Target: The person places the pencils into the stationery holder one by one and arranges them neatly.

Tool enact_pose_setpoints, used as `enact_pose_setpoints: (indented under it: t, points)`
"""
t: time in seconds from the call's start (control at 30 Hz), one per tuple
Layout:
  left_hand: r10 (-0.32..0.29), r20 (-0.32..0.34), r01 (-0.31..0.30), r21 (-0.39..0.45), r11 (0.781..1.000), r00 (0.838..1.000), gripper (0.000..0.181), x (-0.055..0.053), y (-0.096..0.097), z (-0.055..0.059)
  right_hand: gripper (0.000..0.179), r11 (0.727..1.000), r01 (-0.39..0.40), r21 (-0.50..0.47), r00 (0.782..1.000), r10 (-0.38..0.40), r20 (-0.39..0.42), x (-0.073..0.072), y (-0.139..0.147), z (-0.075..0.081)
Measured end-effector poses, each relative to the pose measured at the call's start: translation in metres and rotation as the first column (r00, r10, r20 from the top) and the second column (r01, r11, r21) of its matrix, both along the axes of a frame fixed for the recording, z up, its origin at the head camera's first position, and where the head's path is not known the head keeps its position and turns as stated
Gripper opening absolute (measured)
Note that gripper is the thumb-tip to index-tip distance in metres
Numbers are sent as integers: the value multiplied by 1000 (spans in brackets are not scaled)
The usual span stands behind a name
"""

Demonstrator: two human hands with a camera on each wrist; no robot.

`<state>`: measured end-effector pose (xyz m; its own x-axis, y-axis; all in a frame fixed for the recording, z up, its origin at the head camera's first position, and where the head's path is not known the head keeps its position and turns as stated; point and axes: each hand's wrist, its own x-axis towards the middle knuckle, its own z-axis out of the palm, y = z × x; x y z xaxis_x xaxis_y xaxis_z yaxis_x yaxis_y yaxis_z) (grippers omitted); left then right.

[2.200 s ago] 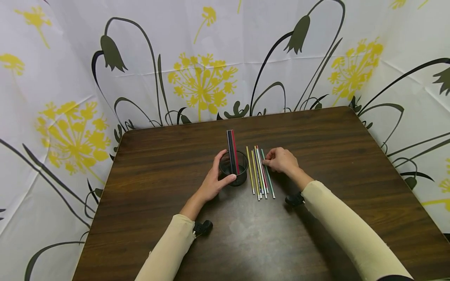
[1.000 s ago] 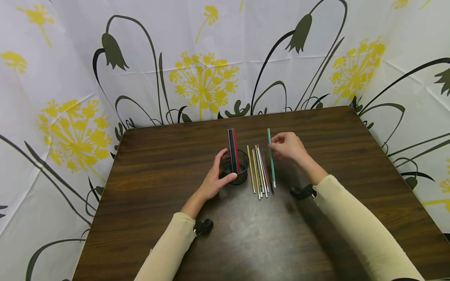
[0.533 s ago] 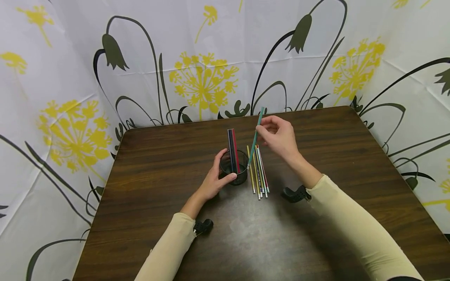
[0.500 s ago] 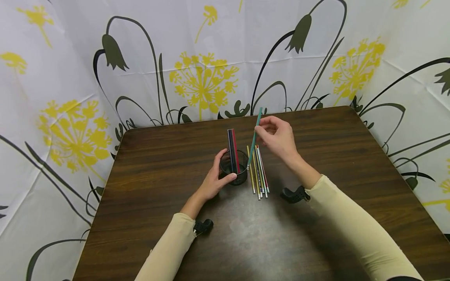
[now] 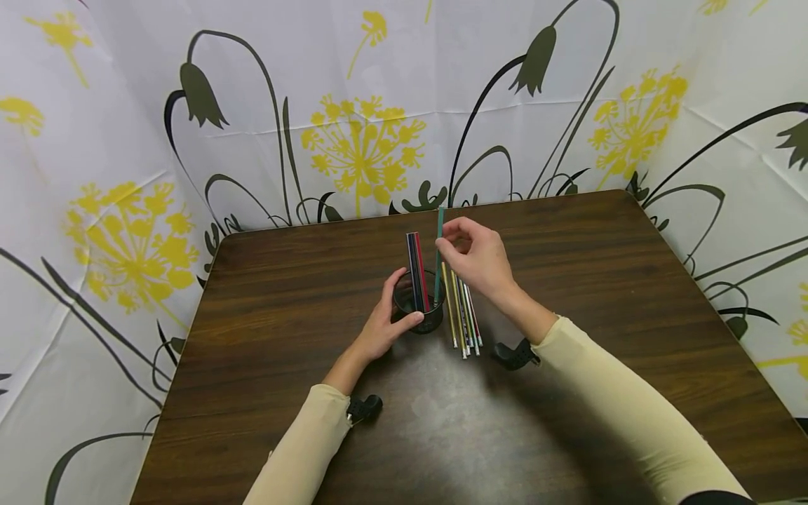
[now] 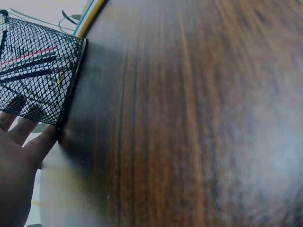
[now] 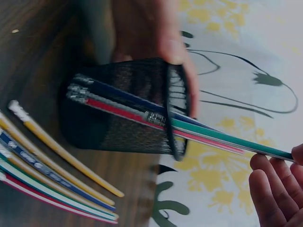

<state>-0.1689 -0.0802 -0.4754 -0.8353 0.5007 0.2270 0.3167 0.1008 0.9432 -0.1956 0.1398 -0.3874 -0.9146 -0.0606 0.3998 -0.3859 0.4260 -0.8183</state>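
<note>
A teal pencil [image 7: 208,132] has a silvery ferrule [image 7: 155,117]. The wire-mesh pencil cup [image 7: 118,137] is black, in a diamond weave; the standing pencils [image 5: 421,270] in it are navy, black and red. Loose pencils [image 7: 66,151] show yellow, green, white, red and printed navy. The tabletop [image 5: 297,294] is streaked brown woodgrain, the sleeves [image 5: 606,379] cream, the backdrop cloth [image 5: 473,42] white with yellow flower heads [image 5: 362,151] and olive bellflowers [image 5: 202,95].

The green pencil [image 5: 438,270] has dipped into the mesh cup [image 5: 432,323]
</note>
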Motion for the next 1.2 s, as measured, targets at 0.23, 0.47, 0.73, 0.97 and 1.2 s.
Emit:
enact_pose_setpoints:
  t: [0.23,0.47,0.73,0.97,1.2]
  points:
    - [-9,20,9,-1,1000,1000,79,0,1,3,15,994,-52,92,998,50,26,2,-7,-19]
    - [-9,22,9,-6,1000,1000,80,0,1,4,14,981,-38,188,999,34,25,4,-11,-31]
    - [-12,32,12,-3,1000,999,79,1,1,4,11,964,-18,265,999,6,45,5,-15,-37]
    - [-15,26,15,2,1000,1000,79,0,0,4,12,964,8,265,996,-31,82,3,-19,-37]
    - [-14,30,14,2,1000,999,79,0,1,6,12,962,34,269,993,-63,98,0,-22,-36]
